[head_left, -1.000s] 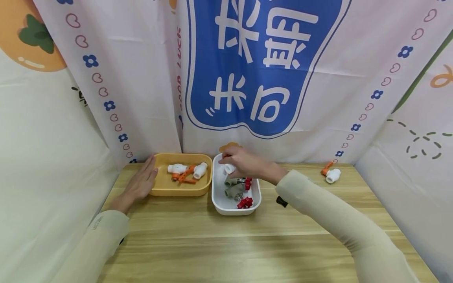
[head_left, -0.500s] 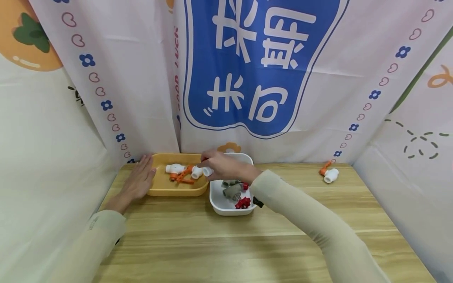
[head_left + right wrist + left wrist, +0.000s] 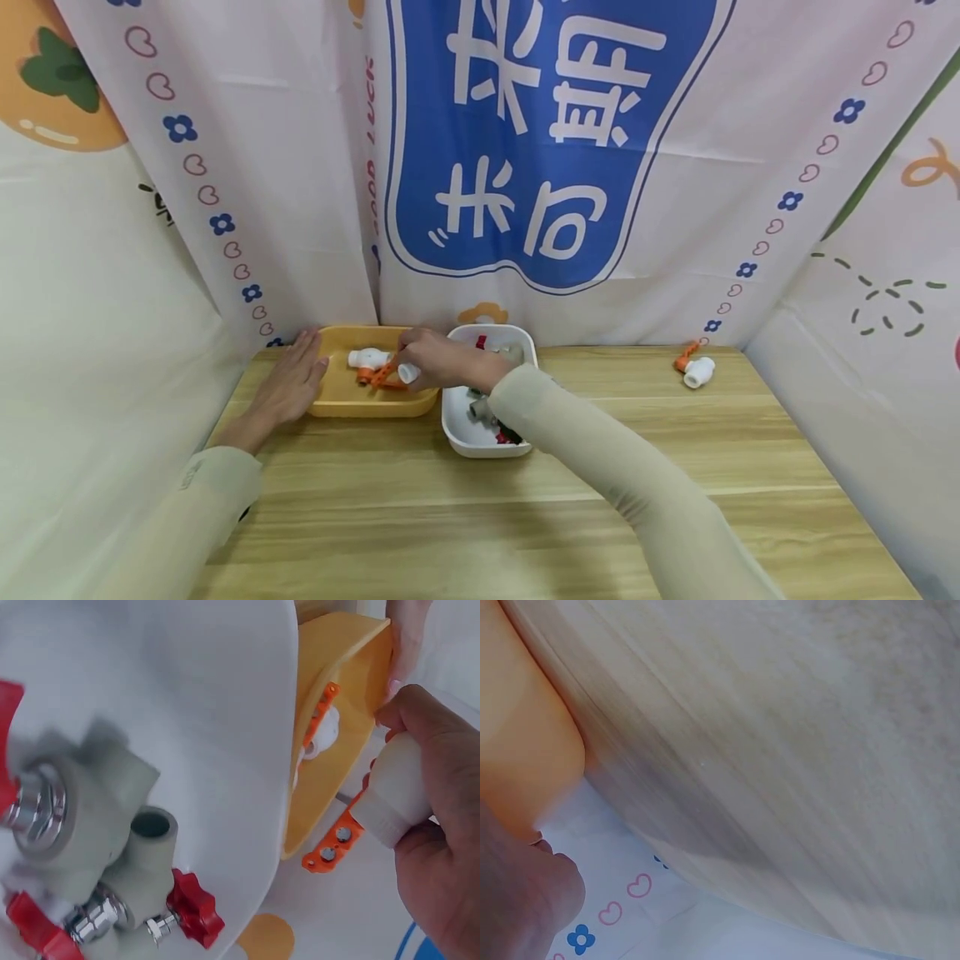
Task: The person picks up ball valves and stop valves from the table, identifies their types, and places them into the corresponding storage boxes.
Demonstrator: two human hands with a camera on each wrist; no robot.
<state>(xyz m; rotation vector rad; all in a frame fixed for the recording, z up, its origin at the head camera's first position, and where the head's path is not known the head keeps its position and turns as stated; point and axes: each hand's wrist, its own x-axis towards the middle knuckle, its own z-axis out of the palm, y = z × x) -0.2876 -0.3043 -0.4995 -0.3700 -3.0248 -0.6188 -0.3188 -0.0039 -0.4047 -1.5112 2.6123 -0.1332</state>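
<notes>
My right hand (image 3: 438, 360) pinches a white ball valve (image 3: 397, 791) above the right part of the yellow tray (image 3: 375, 410). The held valve's orange perforated lever (image 3: 334, 844) sticks out past the fingers in the right wrist view. Inside the yellow tray lies another white ball valve (image 3: 367, 359) with orange parts; my right hand hides some of the contents. With its fingers extended, my left hand (image 3: 288, 387) rests against the tray's left side. The left wrist view shows only part of that hand beside the tray wall.
Directly right of the yellow tray stands a white tray (image 3: 487, 452), holding several grey-green valves (image 3: 112, 817) with red knobs (image 3: 195, 909). A further white valve (image 3: 699, 372) with an orange lever lies at the table's back right. Printed cloth (image 3: 315, 208) hangs behind the table.
My right hand has moved left with the white ball valve, from above the white tray to above the yellow one. My left hand has stayed at the yellow tray's side.
</notes>
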